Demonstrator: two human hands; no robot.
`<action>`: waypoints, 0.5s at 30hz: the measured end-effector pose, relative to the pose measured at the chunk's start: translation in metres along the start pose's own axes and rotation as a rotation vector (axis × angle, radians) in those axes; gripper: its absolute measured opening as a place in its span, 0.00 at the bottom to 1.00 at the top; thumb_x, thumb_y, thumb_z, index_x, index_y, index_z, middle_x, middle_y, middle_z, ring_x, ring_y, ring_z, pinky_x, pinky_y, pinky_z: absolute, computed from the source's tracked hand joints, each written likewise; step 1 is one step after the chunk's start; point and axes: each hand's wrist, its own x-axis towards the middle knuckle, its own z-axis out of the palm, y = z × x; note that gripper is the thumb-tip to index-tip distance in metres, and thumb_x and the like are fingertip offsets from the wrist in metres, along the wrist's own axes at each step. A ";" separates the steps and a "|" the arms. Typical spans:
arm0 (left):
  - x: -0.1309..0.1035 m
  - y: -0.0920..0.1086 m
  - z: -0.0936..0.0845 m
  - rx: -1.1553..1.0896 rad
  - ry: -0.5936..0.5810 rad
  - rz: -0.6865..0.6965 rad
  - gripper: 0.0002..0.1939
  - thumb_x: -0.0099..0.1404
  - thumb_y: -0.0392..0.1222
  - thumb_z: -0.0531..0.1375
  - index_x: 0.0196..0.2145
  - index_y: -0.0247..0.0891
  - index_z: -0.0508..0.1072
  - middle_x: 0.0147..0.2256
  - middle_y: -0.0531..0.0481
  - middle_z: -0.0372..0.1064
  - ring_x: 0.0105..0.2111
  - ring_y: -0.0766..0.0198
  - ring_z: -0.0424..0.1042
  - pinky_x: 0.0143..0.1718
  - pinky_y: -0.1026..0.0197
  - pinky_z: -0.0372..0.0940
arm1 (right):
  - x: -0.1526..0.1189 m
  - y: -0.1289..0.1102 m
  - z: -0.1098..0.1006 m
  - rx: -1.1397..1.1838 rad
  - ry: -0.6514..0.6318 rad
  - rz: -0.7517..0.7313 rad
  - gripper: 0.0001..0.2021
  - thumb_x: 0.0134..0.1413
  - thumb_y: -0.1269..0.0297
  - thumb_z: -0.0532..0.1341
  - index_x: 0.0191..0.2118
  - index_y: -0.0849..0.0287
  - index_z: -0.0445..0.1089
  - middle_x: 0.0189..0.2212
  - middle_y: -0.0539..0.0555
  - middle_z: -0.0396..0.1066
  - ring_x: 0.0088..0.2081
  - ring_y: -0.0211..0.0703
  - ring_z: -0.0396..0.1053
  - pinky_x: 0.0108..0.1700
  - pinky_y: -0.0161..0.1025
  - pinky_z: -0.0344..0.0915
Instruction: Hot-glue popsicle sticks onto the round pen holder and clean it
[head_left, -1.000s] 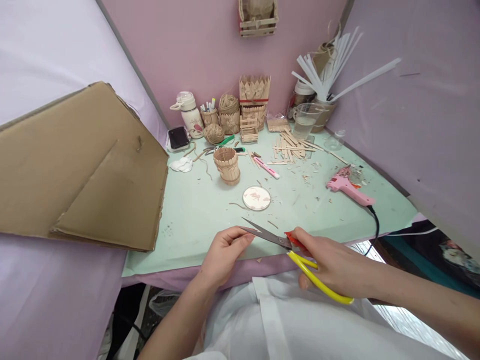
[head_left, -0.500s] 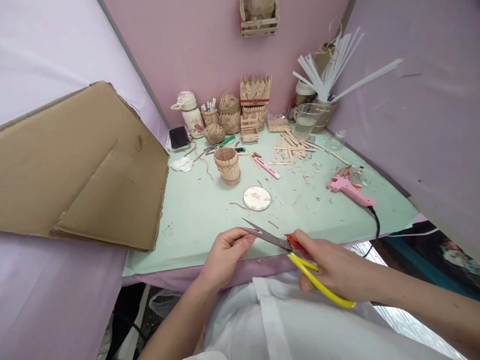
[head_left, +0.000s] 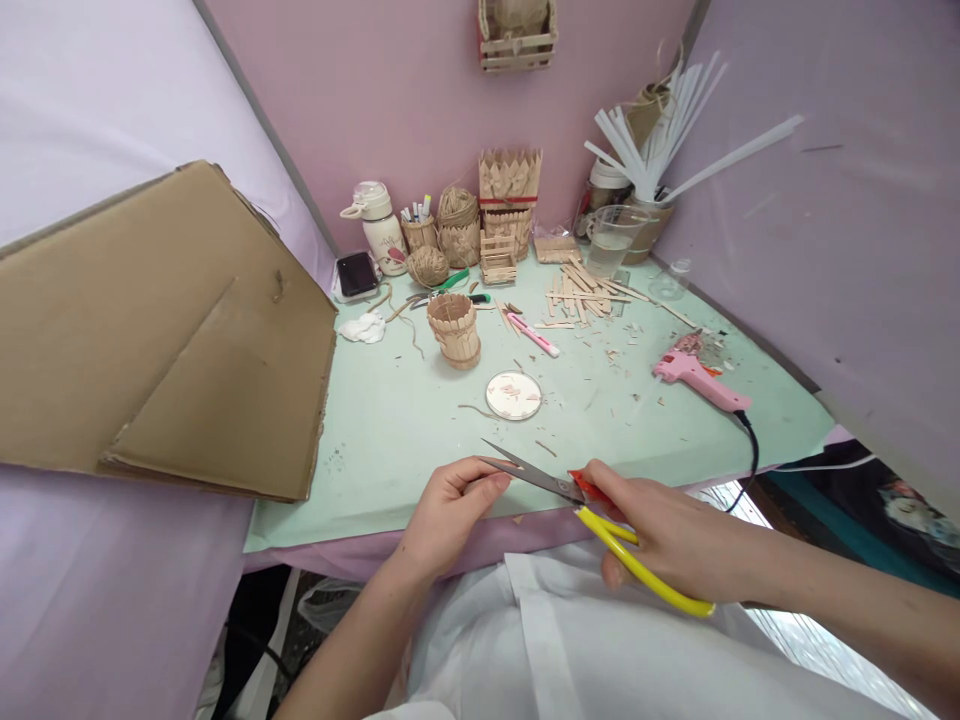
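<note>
My right hand [head_left: 660, 525] is closed round the handles of a pair of scissors [head_left: 544, 480], one handle yellow, with red near the pivot. The blades are slightly parted and point left. Their tips reach over the fingers of my left hand [head_left: 461, 505], which are pinched at the table's front edge. Whatever those fingers hold is too small and too hidden to name. Just beyond the blades lies a round white disc [head_left: 513, 396] with small wood bits on it. Behind it stands a small cup [head_left: 454, 335] covered in wooden sticks.
A pink glue gun [head_left: 701, 378] lies at the right, its black cord running off the front edge. Wooden sticks [head_left: 581, 295] are heaped at the back, near a clear plastic cup [head_left: 609, 245]. A large cardboard sheet [head_left: 225, 350] leans at the left. A pink cutter [head_left: 532, 335] lies mid-table.
Both hands and the scissors stay almost in place. The blades look slightly shifted over the left fingertips.
</note>
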 end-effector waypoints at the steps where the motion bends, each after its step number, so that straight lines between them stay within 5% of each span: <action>1: 0.000 0.000 0.000 0.003 -0.004 0.002 0.12 0.54 0.49 0.63 0.30 0.37 0.78 0.30 0.47 0.72 0.30 0.64 0.65 0.30 0.63 0.56 | 0.000 -0.001 0.000 0.010 -0.005 -0.012 0.11 0.49 0.61 0.57 0.33 0.53 0.50 0.29 0.49 0.73 0.33 0.46 0.67 0.32 0.37 0.57; 9: 0.000 0.000 -0.001 -0.008 -0.052 -0.011 0.11 0.56 0.48 0.62 0.31 0.37 0.77 0.32 0.49 0.72 0.29 0.67 0.63 0.30 0.65 0.54 | -0.003 -0.007 -0.002 0.023 -0.022 -0.051 0.06 0.54 0.63 0.51 0.32 0.53 0.50 0.29 0.51 0.75 0.35 0.48 0.67 0.35 0.39 0.58; 15: 0.001 0.000 -0.006 -0.032 -0.125 -0.069 0.12 0.57 0.47 0.62 0.34 0.36 0.76 0.24 0.53 0.65 0.20 0.73 0.49 0.23 0.67 0.45 | -0.004 -0.005 -0.002 0.009 -0.014 -0.060 0.08 0.58 0.58 0.49 0.31 0.53 0.50 0.31 0.52 0.76 0.36 0.49 0.68 0.35 0.40 0.58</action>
